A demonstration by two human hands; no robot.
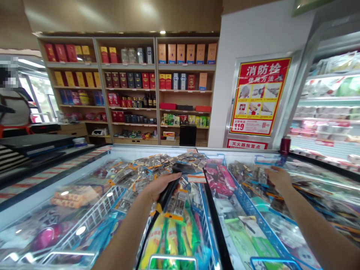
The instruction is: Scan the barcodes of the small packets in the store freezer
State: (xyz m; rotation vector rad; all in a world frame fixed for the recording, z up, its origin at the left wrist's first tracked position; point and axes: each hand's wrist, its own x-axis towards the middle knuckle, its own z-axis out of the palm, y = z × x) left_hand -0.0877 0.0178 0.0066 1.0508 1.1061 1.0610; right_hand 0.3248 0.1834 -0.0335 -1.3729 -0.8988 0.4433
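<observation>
My left hand [161, 186] is wrapped round the handle of a black barcode scanner [169, 188], which has a yellow band at its lower end and a cable running down. Its head points away over a white wire basket of small clear packets [143, 170] with blue and orange edges. Farther right, my right hand [278, 176] reaches into a blue basket, fingers closed at the edge of a small clear packet [262, 174]. The fingertips are partly blurred. Yellow-and-green ice pop bags [172, 238] lie below the scanner.
The chest freezer has a black divider bar [218, 221] between the baskets. Pink packs [225, 178] lie right of it. A dark red cup [285, 145] stands on the far rim. Shelves of boxes [129, 80] line the wall; a person [14, 107] is at far left.
</observation>
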